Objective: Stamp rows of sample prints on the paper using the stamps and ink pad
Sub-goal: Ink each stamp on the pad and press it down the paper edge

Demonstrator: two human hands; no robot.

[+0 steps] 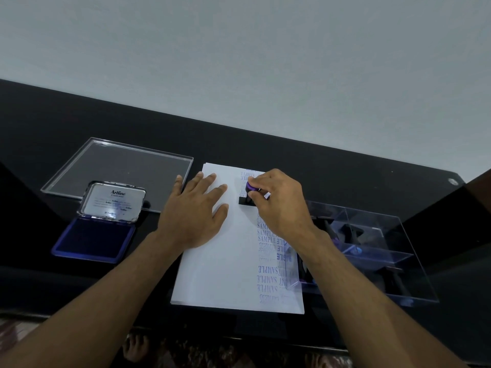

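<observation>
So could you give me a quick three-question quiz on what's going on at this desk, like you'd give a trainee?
1. True or false: the ink pad is shut.
2. Which hand holds the stamp? A) left B) right
3. What is the left hand doing?

Key:
1. False; its lid stands open.
2. B; the right hand presses it on the paper.
3. It lies flat on the paper, holding it down.
</observation>
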